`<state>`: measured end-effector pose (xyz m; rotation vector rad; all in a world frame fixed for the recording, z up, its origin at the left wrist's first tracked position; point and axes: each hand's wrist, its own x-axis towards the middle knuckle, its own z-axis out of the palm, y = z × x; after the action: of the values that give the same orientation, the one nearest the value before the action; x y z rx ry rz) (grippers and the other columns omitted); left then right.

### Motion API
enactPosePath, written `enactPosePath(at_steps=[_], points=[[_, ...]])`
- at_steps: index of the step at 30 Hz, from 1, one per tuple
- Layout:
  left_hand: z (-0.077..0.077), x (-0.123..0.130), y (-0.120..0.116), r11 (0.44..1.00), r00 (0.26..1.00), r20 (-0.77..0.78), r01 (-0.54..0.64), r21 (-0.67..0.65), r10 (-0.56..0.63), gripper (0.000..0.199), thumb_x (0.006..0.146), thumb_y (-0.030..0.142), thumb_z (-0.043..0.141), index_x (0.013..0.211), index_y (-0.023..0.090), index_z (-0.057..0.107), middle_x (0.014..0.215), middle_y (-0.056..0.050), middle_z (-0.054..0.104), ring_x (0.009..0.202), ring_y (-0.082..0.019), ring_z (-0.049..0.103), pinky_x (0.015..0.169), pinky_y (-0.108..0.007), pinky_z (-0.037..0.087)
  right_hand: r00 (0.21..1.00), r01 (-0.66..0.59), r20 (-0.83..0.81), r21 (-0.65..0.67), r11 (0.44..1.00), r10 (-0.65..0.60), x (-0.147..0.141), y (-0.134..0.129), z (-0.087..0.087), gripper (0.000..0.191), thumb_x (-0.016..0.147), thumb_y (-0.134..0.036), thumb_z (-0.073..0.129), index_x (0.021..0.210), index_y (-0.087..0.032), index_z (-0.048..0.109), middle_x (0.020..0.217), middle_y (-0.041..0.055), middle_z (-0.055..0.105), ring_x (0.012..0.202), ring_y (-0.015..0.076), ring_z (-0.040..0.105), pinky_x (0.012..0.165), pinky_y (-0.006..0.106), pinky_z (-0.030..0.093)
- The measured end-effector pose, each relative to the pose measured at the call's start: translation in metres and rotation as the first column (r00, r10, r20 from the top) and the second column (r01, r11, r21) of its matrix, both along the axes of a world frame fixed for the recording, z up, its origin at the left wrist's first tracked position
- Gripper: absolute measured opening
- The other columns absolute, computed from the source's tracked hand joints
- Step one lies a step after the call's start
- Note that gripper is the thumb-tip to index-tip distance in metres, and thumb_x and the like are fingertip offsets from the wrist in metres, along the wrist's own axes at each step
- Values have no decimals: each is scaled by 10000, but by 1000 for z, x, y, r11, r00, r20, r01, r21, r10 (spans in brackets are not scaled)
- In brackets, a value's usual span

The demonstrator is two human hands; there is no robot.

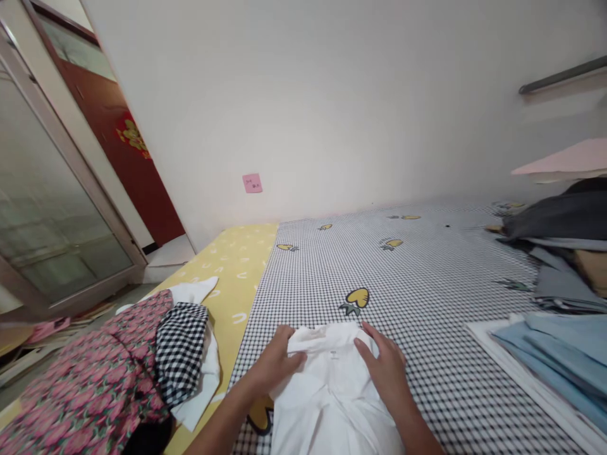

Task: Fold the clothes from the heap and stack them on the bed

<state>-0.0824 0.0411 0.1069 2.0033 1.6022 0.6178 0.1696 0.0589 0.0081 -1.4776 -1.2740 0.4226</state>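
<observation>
A white garment [336,392] lies on the checked bedspread [313,278] right in front of me, its top edge folded or gathered and a small printed mark near that edge. My left hand [277,360] grips its upper left corner, thumb on top and fingers behind the cloth. At the upper right corner, my right hand [384,363] pinches the fabric between thumb and fingers. The lower part of the garment runs out of the frame at the bottom.
To the left, a pink floral garment [109,366] and a black-and-white checked cloth [181,351] lie heaped over the yellow sheet [232,284]. Folded light blue clothes [564,354] sit at the right, with grey and dark clothes [564,221] stacked behind. A wall [332,107] closes the far side.
</observation>
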Motion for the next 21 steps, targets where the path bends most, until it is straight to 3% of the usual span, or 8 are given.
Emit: enactPosePath(at_steps=[3,5,7,9,11,16,21], points=[[13,0,0,995,985,-141,-95,24,98,263,814,323,601,1058,244,546,954,-13,653,861,-206,635,765,-306,468,998,-44,-35,11,999,44,3,-4,3,511,754,-547,605,1188,-286,675,1086,62,747,1051,306,644,1051,556,369],[18,-6,3,975,924,-336,-122,186,180,373,822,235,602,1189,268,547,1045,-29,652,922,-218,638,829,-328,456,996,-83,-38,9,997,83,5,-5,5,499,751,-517,624,1202,-309,669,1079,44,749,1056,299,650,1063,556,360],[17,-13,6,919,845,-450,-117,376,291,508,835,133,553,1317,288,518,1213,-75,615,1098,-247,605,961,-380,430,994,-106,-30,1,994,106,6,-5,5,492,737,-503,644,1194,-326,671,1083,31,750,1074,301,647,1079,565,340],[12,-19,7,846,811,-408,-186,500,419,527,856,110,508,1358,269,508,1311,-112,569,1227,-270,544,1030,-425,414,993,-112,-41,-14,994,111,7,-4,4,493,720,-509,659,1179,-330,675,1090,27,748,1086,303,644,1083,571,335],[2,-23,6,815,838,-301,-256,520,455,440,895,177,496,1329,243,539,1334,-123,552,1259,-274,527,1025,-436,441,991,-107,-80,-23,994,105,7,-2,5,483,719,-524,653,1158,-323,681,1091,32,745,1087,298,647,1075,563,352],[-23,-17,-1,891,923,-182,-253,377,339,292,863,301,601,1149,278,659,1434,-100,508,1323,-306,485,1063,-524,417,979,-117,-172,-49,992,107,7,-3,10,471,702,-524,669,1123,-313,694,1039,38,745,1064,295,655,1000,520,435],[-29,-6,-2,884,928,-72,-321,339,364,84,777,147,626,770,229,647,1401,-79,556,1299,-291,505,1078,-520,380,942,-188,-296,-77,979,158,8,-7,18,320,666,-519,702,840,-251,711,881,35,735,893,282,657,812,413,513]])
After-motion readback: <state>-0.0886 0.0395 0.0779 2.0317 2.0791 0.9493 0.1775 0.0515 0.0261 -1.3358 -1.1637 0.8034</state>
